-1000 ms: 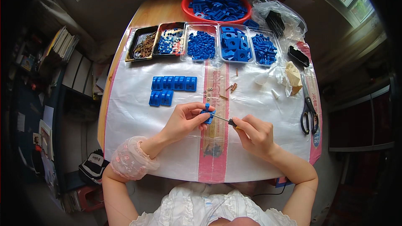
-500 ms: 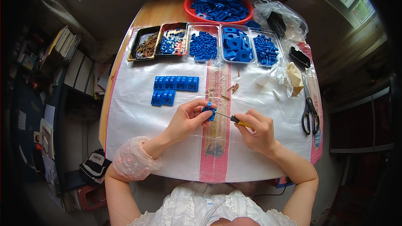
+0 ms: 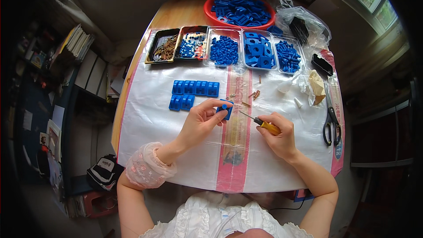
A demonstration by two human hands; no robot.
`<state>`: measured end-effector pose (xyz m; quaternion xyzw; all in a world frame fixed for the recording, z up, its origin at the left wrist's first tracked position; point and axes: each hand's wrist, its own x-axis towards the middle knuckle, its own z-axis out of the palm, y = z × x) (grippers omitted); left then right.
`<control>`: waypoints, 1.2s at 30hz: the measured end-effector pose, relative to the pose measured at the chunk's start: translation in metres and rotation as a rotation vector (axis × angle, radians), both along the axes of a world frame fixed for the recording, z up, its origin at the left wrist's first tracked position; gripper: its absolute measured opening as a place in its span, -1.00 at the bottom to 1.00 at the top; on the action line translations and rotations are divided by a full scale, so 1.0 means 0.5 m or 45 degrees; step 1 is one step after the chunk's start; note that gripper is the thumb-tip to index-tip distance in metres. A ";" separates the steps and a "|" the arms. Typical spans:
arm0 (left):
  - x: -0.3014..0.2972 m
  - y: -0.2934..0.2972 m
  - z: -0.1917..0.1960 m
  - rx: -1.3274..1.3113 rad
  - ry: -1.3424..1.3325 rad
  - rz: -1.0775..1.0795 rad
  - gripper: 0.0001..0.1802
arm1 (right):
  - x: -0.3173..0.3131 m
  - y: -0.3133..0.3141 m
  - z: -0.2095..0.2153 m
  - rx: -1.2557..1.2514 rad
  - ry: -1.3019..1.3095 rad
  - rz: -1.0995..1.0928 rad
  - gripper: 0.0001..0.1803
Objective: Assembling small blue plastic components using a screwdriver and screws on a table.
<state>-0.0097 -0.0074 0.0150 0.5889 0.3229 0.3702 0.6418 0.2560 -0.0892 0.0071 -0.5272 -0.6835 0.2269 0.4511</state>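
A small blue plastic block with a round peg on top sits pinched between the thumb and fingertips of the left hand, lifted just above the white woven plastic sheet that covers the table. The right hand is curled closed around a yellow-handled screwdriver, its thin metal shaft pointing toward the block, the tip just short of it. Just beyond the left hand lie two rows of finished blue plastic pieces. Loose small brown screws lie scattered beyond the right hand. Farther off stands a row of shallow trays of parts, and black-handled scissors lie to the right.
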 end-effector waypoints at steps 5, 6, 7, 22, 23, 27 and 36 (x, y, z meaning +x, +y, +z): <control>-0.043 0.039 0.077 0.378 0.103 0.251 -0.78 | 0.003 -0.002 -0.004 -0.009 -0.001 0.007 -0.67; -0.059 0.058 0.086 0.427 0.143 0.307 -0.80 | 0.003 -0.003 -0.005 -0.009 0.000 0.004 -0.67; -0.078 0.077 0.088 0.435 0.208 0.379 -0.81 | 0.002 -0.002 -0.004 -0.008 0.001 0.007 -0.67; -0.229 0.229 -0.024 0.689 0.970 0.722 -0.77 | -0.001 -0.004 0.007 -0.078 -0.010 0.024 -0.69; -0.229 0.229 -0.026 0.666 0.988 0.713 -0.76 | -0.001 -0.004 0.008 -0.085 -0.010 0.026 -0.69; -0.225 0.227 -0.028 0.619 0.975 0.738 -0.72 | -0.001 -0.004 0.006 -0.085 -0.015 0.030 -0.69; -0.225 0.222 -0.023 0.589 1.035 0.690 -0.71 | 0.001 -0.006 0.000 -0.094 -0.002 0.030 -0.68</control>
